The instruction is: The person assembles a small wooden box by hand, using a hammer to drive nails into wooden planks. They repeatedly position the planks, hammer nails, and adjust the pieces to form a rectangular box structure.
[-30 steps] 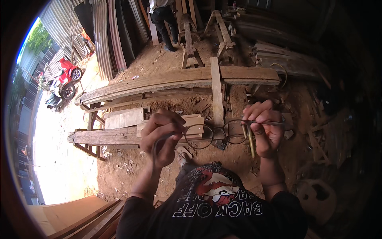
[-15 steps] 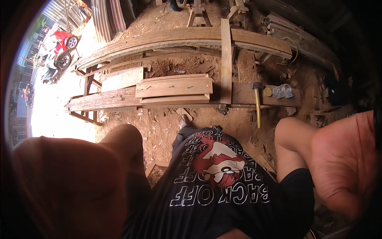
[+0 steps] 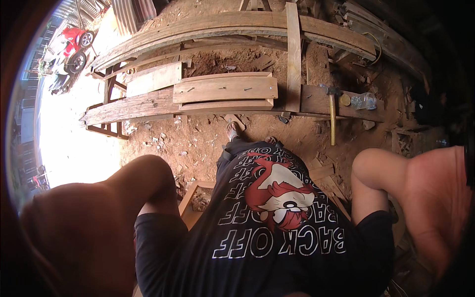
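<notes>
From where I stand, taking twelve as straight ahead of the wearer, the left hand is up close at eight o'clock and the right hand at four. Both blur at the view's rim with the fingers out of sight, so I can't tell how far either is open or whether it has hold of anything.

The wooden piece lies at twelve, along the plank tabletop. Three nails show on its upper board; whether they're fixed or loose I can't say. If loose, a nudge could roll them off.

What worries me more is the hammer at two o'clock: its head rests on the plank but the handle juts past the near edge, where a hip or sleeve could catch it and tip it down. Just beyond, the clear jar seems to lie on its side, so a bump might spill it or set it rolling. The slat at one o'clock spans the far beam and the tabletop; a knock there could shove the piece. Underfoot, scrap wood beside the sandalled foot invites a stumble.
</notes>
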